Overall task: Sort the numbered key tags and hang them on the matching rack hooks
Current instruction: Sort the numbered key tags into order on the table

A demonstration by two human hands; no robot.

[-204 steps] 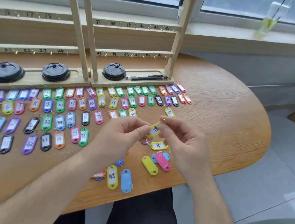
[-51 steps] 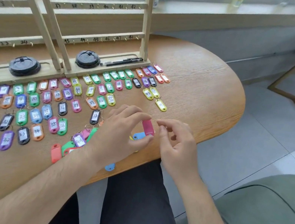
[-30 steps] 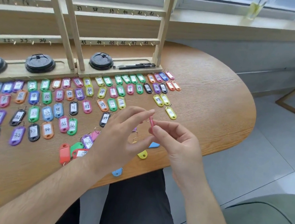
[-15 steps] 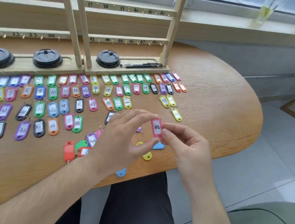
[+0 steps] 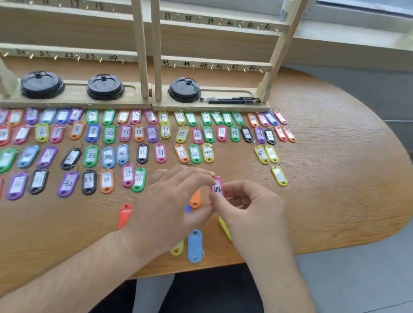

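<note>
Pink oblong plastic key tag point(image 5: 218, 187) marked 42, pinched between left hand point(image 5: 170, 205) and right hand point(image 5: 253, 213) above woodgrain table point(image 5: 333, 177).

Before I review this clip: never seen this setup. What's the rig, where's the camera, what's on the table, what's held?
No robot: a person's two bare hands, filmed by one wide-angle head-worn camera looking forward and down. On the wooden table stands a rack with numbered hooks; black lids and a pen sit on its base. In front lie rows of coloured numbered key tags, plus a few loose ones near the edge, such as a blue tag. The left hand and right hand together pinch a pink tag marked 42.
</note>
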